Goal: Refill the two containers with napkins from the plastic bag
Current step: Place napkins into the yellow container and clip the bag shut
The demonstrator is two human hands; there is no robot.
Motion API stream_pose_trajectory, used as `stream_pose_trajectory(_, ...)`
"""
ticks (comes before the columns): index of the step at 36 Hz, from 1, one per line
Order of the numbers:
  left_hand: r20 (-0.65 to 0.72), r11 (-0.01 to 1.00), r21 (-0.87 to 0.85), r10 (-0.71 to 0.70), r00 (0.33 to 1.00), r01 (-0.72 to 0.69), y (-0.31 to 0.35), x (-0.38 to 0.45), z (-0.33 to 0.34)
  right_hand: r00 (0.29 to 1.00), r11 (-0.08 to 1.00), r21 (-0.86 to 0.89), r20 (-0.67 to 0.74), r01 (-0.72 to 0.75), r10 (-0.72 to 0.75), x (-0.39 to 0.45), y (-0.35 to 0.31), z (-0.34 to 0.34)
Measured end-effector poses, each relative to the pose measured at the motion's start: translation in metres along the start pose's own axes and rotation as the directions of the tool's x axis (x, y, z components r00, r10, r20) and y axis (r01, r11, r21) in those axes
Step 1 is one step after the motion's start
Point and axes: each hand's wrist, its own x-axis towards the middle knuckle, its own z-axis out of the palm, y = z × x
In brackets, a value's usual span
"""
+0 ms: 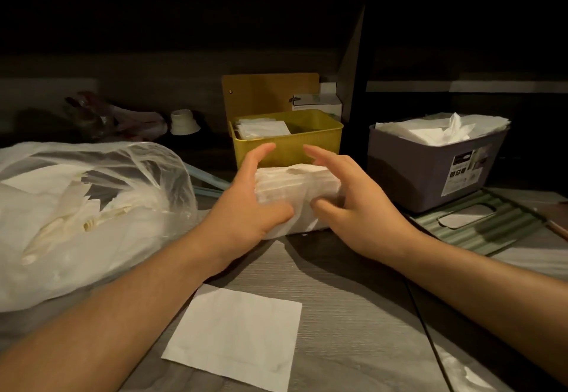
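Observation:
A thick stack of white napkins (295,186) lies on the grey table in front of the yellow container (307,142). My left hand (246,204) grips the stack's left end, thumb against its near face. My right hand (353,204) holds the right end, thumb on the near face and fingers arched over the top. The yellow container holds a few napkins at its left. The purple container (430,173) at the right is filled with napkins to its rim. The clear plastic bag (76,213) of napkins lies at the left.
A single loose napkin (236,336) lies on the table near me. A green ribbed lid (479,225) with a slot rests flat before the purple container. A dark wall runs behind, with a white cup-like piece (184,123) and a crumpled bag at back left.

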Motion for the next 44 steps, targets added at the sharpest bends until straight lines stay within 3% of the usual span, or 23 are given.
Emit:
stream_pose_trajectory(2, 0.0, 0.999, 0.042, 0.008, 1.0, -0.008, 0.0, 0.0, 0.001, 1.0, 0.999, -0.049, 0.028, 0.008, -0.006, 0.001, 0.001, 0.001)
stream_pose_trajectory(4, -0.015, 0.998, 0.064, 0.015, 1.0, -0.014, 0.001, 0.0, 0.001, 0.999, 0.99, -0.139, -0.029, 0.031, -0.035, 0.001, 0.0, -0.001)
stream_pose_trajectory(6, -0.04, 0.999, 0.036, 0.006, 0.999, -0.005, 0.0, 0.0, -0.001, 0.97, 0.95, -0.266, -0.132, 0.162, -0.202, 0.0, -0.008, -0.005)
stream_pose_trajectory(8, -0.057, 1.0, 0.005, 0.0, 0.998, 0.0, -0.001, 0.001, -0.004, 0.923, 0.901, -0.299, -0.126, 0.314, -0.364, -0.007, -0.02, -0.009)
stream_pose_trajectory(9, -0.064, 1.0, 0.0, -0.002, 0.998, 0.002, -0.002, 0.001, -0.006, 0.927, 0.899, -0.268, -0.05, 0.347, -0.372, -0.012, -0.029, -0.011)
stream_pose_trajectory(11, -0.075, 1.0, -0.013, -0.008, 0.997, 0.007, -0.003, 0.001, -0.009, 0.944, 0.938, -0.197, 0.227, 0.286, -0.241, -0.021, -0.049, -0.01)
stream_pose_trajectory(14, -0.084, 1.0, -0.01, -0.003, 0.996, 0.002, -0.004, 0.002, -0.009, 0.825, 0.926, -0.252, 0.557, 0.281, -0.099, -0.03, -0.063, -0.001)
stream_pose_trajectory(21, -0.097, 1.0, 0.014, 0.022, 0.995, -0.02, -0.006, 0.002, -0.009, 0.711, 0.96, -0.107, 0.694, 0.259, -0.114, -0.034, -0.074, 0.006)
stream_pose_trajectory(24, -0.087, 0.999, 0.04, 0.025, 0.996, -0.021, -0.006, 0.002, -0.01, 0.746, 0.973, -0.075, 0.656, 0.216, -0.115, -0.033, -0.07, 0.004)
stream_pose_trajectory(27, -0.064, 1.0, 0.012, 0.002, 0.998, -0.001, -0.005, 0.002, -0.012, 0.82, 0.998, 0.031, 0.57, 0.052, -0.06, -0.026, -0.061, -0.001)
stream_pose_trajectory(32, -0.039, 1.0, -0.015, -0.025, 0.999, 0.025, -0.002, 0.001, -0.013, 0.945, 0.961, 0.252, 0.326, -0.117, 0.03, -0.012, -0.038, -0.011)
stream_pose_trajectory(37, -0.003, 0.998, -0.041, -0.052, 0.999, 0.052, -0.002, 0.002, -0.013, 0.983, 0.976, 0.136, 0.098, -0.17, 0.157, 0.001, -0.014, -0.013)
stream_pose_trajectory(40, 0.001, 0.997, -0.048, -0.065, 0.998, 0.065, 0.0, 0.003, -0.011, 0.979, 0.981, 0.029, 0.068, -0.192, 0.19, 0.008, -0.007, -0.011)
stream_pose_trajectory(44, -0.005, 0.988, -0.14, -0.073, 0.997, 0.072, 0.005, 0.002, -0.009, 0.981, 0.98, 0.035, 0.036, -0.194, 0.192, 0.009, -0.004, -0.009)
